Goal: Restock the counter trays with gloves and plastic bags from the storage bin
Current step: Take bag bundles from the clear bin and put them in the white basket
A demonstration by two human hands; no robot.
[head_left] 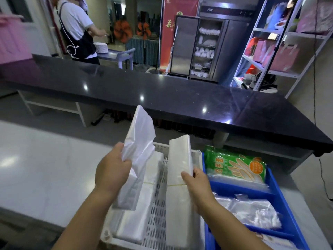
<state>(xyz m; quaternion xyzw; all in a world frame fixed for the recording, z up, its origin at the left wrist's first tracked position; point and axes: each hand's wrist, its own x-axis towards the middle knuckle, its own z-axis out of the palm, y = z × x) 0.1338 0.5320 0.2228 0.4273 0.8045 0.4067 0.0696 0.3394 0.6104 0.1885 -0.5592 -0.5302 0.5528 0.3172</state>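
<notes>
My left hand (pixel 112 170) grips a loose bundle of clear plastic bags (pixel 137 141) and holds it upright above a white slotted tray (pixel 156 219). My right hand (pixel 197 184) grips a thicker stack of plastic bags (pixel 179 159) bound by a yellow rubber band, standing on edge in the same tray. Another flat stack of bags (pixel 133 221) lies in the tray's left half. To the right, a blue divided tray (pixel 275 193) holds a green pack of disposable gloves (pixel 236 165) in its far compartment and clear loose bags (pixel 250 212) in the middle one.
Both trays sit on a pale counter (pixel 45 168). A long black countertop (pixel 162 98) runs across behind it. A person in a dark apron (pixel 77 29) stands at the far left by a stack of plates. Metal shelving (pixel 281 51) with pink bags stands at the right.
</notes>
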